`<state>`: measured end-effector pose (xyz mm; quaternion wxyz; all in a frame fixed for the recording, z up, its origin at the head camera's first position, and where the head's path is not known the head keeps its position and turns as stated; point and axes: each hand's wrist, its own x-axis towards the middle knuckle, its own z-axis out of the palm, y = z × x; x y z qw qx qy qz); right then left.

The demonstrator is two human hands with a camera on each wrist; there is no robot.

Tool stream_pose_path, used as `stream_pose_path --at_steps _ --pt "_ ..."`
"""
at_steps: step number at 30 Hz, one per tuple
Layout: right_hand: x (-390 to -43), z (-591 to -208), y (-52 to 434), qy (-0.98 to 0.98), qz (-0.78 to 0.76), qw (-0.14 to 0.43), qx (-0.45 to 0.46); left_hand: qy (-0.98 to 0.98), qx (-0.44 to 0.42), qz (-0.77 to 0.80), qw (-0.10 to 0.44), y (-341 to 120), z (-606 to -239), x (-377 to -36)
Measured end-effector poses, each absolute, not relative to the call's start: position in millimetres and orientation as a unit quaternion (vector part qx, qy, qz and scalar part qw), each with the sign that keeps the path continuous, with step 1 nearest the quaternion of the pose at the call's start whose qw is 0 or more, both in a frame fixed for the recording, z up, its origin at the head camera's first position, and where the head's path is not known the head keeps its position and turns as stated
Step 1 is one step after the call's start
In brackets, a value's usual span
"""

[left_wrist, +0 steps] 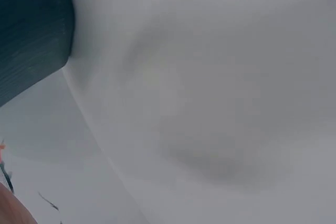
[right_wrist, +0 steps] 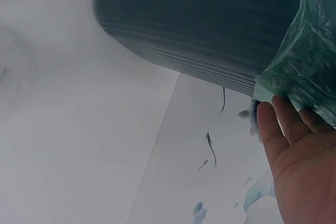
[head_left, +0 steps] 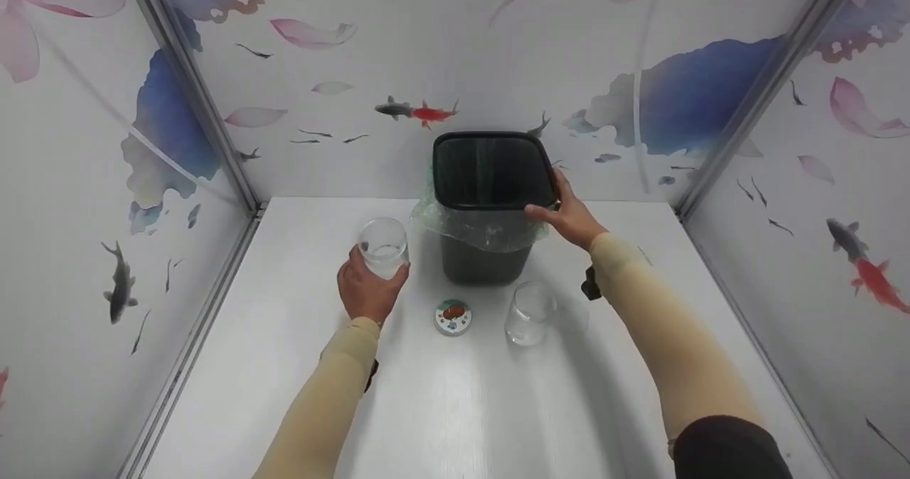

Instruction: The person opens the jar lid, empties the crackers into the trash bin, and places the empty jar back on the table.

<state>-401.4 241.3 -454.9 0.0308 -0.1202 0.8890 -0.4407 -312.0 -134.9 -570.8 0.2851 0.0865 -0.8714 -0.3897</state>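
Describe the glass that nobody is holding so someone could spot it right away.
Start at the dark plastic bin with the green bag liner, standing at the back of the white table. Just in front of it, right of the small round patterned lid, stands the free clear glass. The left hand holds the other glass.

No text can be read; the round lid (head_left: 453, 317) shows only a picture.

A dark bin (head_left: 490, 205) lined with a thin plastic bag (head_left: 475, 232) stands at the back of the white table (head_left: 455, 408). The right hand (head_left: 569, 216) holds the bin's right rim, fingers curled over the edge. Left of the bin, the left hand (head_left: 368, 288) grips a clear cup (head_left: 383, 247) standing upright. In front of the bin lie a small round lid (head_left: 453, 317) and, just right of it, a second clear cup (head_left: 530, 313).
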Motion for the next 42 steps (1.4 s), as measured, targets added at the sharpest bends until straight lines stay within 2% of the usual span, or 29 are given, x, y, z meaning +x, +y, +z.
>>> stream_pose_path --at_steps 9,22,42 --pt "-401 -455 242 0.883 -0.449 0.029 -0.134 -0.889 0.082 -0.370 0.257 -130 -618 -296" --pt "-401 -455 243 0.885 -0.447 0.030 -0.127 -0.892 0.099 -0.398 0.188 -117 -651 -278" --pt "-400 -453 242 0.886 -0.445 0.030 -0.129 -0.896 0.082 -0.389 0.197 -121 -672 -278"
